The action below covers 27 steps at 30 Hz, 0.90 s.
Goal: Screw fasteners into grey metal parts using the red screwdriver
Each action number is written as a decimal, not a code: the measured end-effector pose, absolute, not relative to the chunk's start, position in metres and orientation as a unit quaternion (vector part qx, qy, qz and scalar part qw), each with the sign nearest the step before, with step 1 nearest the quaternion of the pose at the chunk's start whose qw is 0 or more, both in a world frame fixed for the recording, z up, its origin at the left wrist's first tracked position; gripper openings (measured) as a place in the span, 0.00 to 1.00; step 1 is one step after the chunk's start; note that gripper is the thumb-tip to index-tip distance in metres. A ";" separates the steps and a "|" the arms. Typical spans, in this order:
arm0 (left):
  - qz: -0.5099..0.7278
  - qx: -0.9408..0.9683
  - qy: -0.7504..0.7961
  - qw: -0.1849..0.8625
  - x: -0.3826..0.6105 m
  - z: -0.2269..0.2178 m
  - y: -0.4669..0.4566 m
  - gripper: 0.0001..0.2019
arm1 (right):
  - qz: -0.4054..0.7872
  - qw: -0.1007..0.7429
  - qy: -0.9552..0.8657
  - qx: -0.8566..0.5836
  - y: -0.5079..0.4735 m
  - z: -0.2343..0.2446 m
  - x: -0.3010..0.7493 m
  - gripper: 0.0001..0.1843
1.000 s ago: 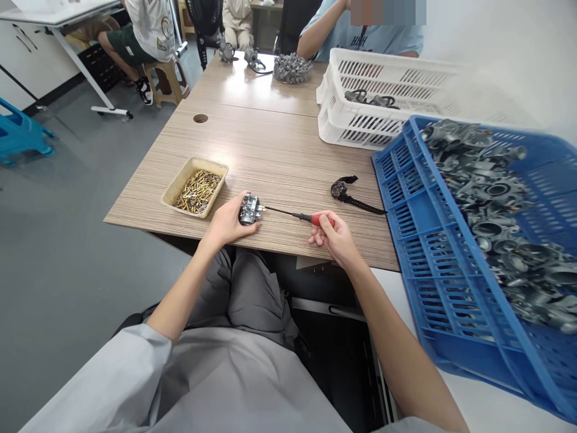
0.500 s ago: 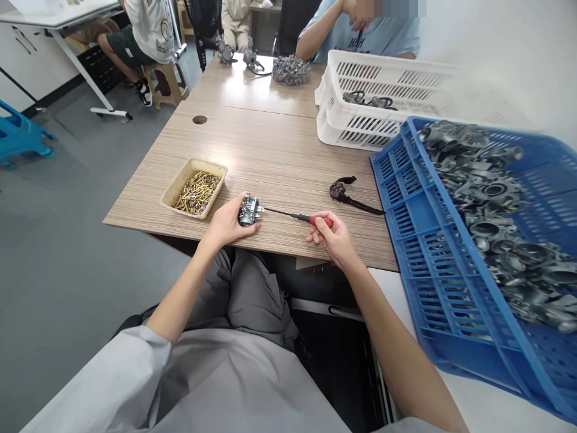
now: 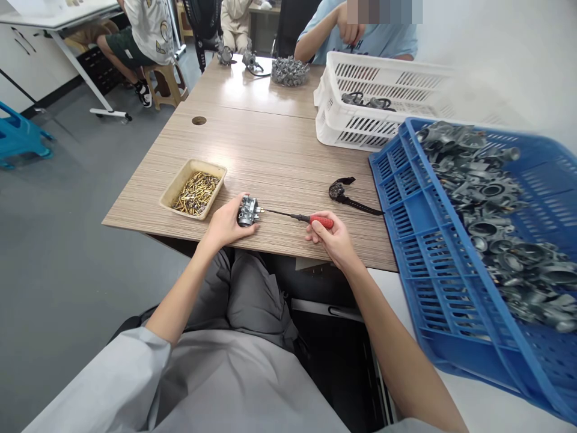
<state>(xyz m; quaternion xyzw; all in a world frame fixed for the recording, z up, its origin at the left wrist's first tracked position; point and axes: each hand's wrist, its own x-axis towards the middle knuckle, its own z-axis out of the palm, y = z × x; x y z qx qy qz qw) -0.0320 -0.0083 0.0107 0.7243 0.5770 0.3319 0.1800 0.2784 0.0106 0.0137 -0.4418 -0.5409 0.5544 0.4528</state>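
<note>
My left hand (image 3: 224, 225) grips a small grey metal carburettor body (image 3: 248, 211) and holds it down on the wooden table (image 3: 270, 150) near the front edge. My right hand (image 3: 332, 239) is closed round the red handle of a thin screwdriver (image 3: 301, 218). The screwdriver lies nearly level, its tip pressed against the right side of the metal part. A tan tray of brass screws (image 3: 194, 190) sits just left of my left hand.
A black wristwatch (image 3: 345, 193) lies right of the screwdriver. A blue crate (image 3: 433, 264) full of grey metal castings stands at the right, a white crate (image 3: 360, 114) behind it. Another person sits at the far end by a pile of parts (image 3: 290, 70).
Both hands stay in place on the part and the screwdriver. The view has shifted slightly; the far person's arm has moved.
</note>
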 end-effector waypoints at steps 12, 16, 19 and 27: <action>0.326 0.726 0.579 0.176 -0.031 0.012 -0.009 0.39 | 0.559 0.456 -0.523 -0.453 0.010 0.015 0.275 0.24; 0.325 0.728 0.577 0.175 -0.032 0.010 -0.008 0.40 | 0.561 0.462 -0.523 -0.446 0.010 0.015 0.276 0.25; 0.329 0.728 0.575 0.176 -0.032 0.010 -0.008 0.40 | 0.563 0.462 -0.522 -0.443 0.009 0.016 0.277 0.25; 0.329 0.728 0.575 0.178 -0.032 0.011 -0.009 0.40 | 0.564 0.460 -0.523 -0.442 0.009 0.018 0.277 0.25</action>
